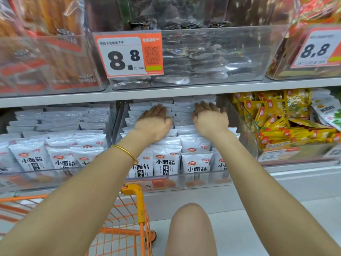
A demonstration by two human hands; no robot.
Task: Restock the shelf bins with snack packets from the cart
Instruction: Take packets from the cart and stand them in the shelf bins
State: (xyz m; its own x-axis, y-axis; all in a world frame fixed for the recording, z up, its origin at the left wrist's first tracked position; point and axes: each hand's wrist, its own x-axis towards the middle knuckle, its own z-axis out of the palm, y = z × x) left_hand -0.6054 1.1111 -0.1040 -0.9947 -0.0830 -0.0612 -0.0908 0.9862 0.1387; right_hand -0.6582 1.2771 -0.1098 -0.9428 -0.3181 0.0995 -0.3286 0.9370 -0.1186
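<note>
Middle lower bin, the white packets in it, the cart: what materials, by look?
Bin: clear rigid plastic, probably acrylic; glossy see-through walls with glare.
White packets: thin plastic film, satin finish; crimped, serrated top seals.
Cart: likely coated metal wire, going by the thin orange grid; yellow corner piece looks like moulded plastic.

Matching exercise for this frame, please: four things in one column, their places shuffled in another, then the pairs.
1. orange cart
2. gold bangle
3. middle price tag
4. yellow packets

A. round the left wrist
B. in the lower right-hand bin
C. on the front of the upper middle bin
D. lower left of the view

Pairs: 1-D, 2-A, 3-C, 4-B
</note>
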